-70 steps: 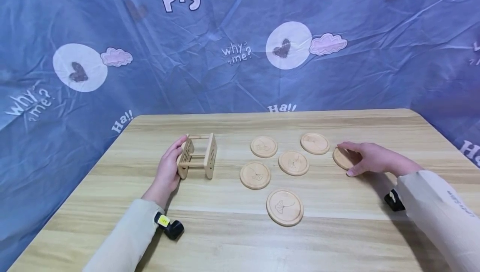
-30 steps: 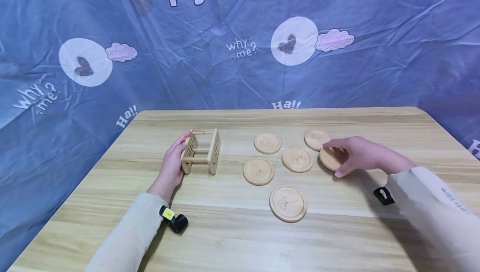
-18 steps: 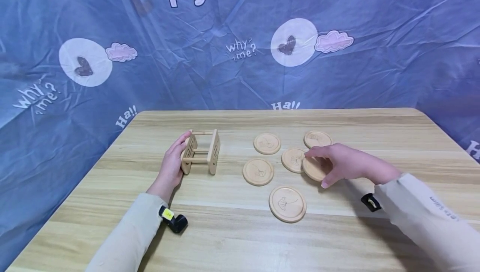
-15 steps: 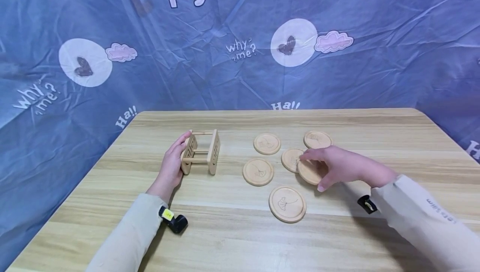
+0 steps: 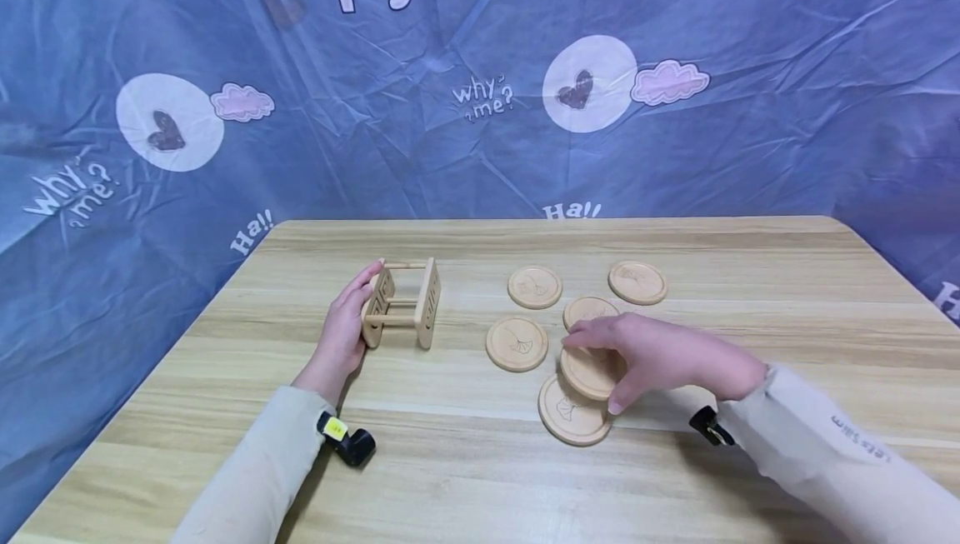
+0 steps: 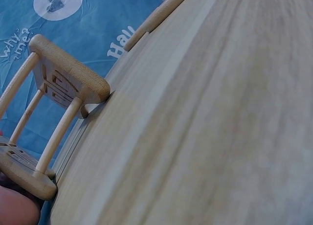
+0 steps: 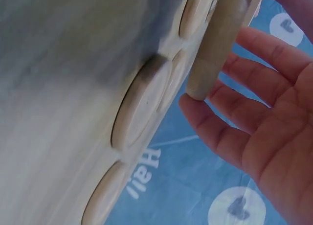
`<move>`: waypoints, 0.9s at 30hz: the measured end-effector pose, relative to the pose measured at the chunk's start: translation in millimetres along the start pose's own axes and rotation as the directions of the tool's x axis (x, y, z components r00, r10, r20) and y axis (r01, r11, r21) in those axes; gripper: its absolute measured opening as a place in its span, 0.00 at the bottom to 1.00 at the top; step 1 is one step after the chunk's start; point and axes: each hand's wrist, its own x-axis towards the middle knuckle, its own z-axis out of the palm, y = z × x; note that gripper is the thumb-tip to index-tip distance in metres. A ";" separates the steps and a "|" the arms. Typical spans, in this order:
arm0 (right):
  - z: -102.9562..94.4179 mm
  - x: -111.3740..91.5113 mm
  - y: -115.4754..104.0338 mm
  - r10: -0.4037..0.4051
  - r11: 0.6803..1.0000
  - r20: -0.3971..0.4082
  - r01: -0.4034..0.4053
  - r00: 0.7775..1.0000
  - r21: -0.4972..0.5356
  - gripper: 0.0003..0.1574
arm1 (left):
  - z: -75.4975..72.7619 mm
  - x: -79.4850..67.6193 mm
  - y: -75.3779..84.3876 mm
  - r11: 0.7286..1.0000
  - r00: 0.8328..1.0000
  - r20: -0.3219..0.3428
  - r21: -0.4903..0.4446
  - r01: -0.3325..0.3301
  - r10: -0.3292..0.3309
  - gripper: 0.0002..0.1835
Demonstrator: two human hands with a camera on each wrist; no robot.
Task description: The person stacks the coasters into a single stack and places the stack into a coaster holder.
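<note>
My left hand [image 5: 341, 336] grips the left panel of a small wooden coaster rack [image 5: 428, 306], which has two cut-out side panels joined by dowels. In the left wrist view its thumb [image 6: 17, 205] lies against the near end of that panel of the rack [image 6: 68, 71]. My right hand [image 5: 667, 352] holds a round wooden coaster [image 5: 585, 373] by its edge, fingers at the far side and thumb at the near side. The held coaster overlaps the front coaster [image 5: 566, 417] in the head view. In the right wrist view the held coaster [image 7: 212, 54] is raised above the table.
More engraved coasters lie flat on the wooden table [image 5: 450, 477]: one at the left [image 5: 517, 344], one behind it [image 5: 534, 287], a back-right coaster [image 5: 637, 282] and a middle coaster [image 5: 588, 309] partly behind my right hand. A blue printed cloth [image 5: 420, 136] hangs behind the table.
My right hand has carried the coaster from the right side leftward and toward me, past the middle coaster to over the front one. My left hand and the rack stay put.
</note>
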 end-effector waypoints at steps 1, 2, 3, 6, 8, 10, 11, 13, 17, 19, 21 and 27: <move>1.1 0.6 -2.1 0.006 1.000 0.010 -0.006 1.000 0.000 0.50 | 0.1 -0.2 0.3 1.000 1.000 0.001 0.001 -0.001 0.001 0.24; 2.4 1.0 -4.1 0.016 1.000 0.019 -0.016 1.000 -0.001 0.50 | 0.1 -0.2 0.4 1.000 1.000 0.000 0.000 0.000 0.000 0.24; 3.7 1.6 -5.9 0.016 1.000 0.026 -0.016 1.000 -0.002 0.50 | 0.0 0.0 0.2 1.000 1.000 -0.001 -0.001 0.002 -0.002 0.24; 7.9 3.1 -10.3 0.009 1.000 0.041 -0.009 0.999 -0.003 0.51 | -0.1 0.5 -0.3 1.000 1.000 -0.005 -0.002 0.008 -0.008 0.23; 11.1 3.8 -12.5 -0.002 1.000 0.049 0.002 0.999 -0.010 0.52 | -0.2 0.7 -0.7 1.000 1.000 -0.006 0.001 0.011 -0.011 0.23; 14.4 5.0 -14.3 -0.021 1.000 0.056 0.022 0.998 -0.014 0.52 | -0.2 0.5 -0.7 1.000 1.000 -0.005 0.006 0.009 -0.009 0.24; 16.0 5.6 -15.0 -0.031 0.999 0.061 0.032 0.998 -0.015 0.52 | -0.2 0.3 -0.5 1.000 1.000 -0.004 0.010 0.008 -0.008 0.24; 19.0 6.7 -16.5 -0.038 0.999 0.069 0.040 0.997 -0.023 0.52 | -0.1 0.0 -0.5 1.000 1.000 -0.004 0.011 0.005 -0.005 0.24; 23.2 7.5 -18.5 -0.037 0.998 0.081 0.041 0.996 -0.041 0.52 | 0.0 -0.6 -0.7 1.000 1.000 -0.005 0.009 0.008 -0.008 0.24; 24.6 7.5 -19.0 -0.046 0.997 0.079 0.050 0.996 -0.054 0.52 | -0.1 -0.5 -1.1 1.000 1.000 -0.005 0.008 0.011 -0.011 0.23; 25.7 7.5 -19.1 -0.056 0.996 0.077 0.061 0.995 -0.060 0.52 | -0.4 -0.1 -1.4 1.000 1.000 -0.003 0.007 0.011 -0.011 0.23; 28.0 7.7 -18.1 -0.078 0.994 0.064 0.083 0.995 -0.073 0.52 | -0.5 -0.7 -1.8 0.999 1.000 0.010 0.038 -0.022 0.022 0.24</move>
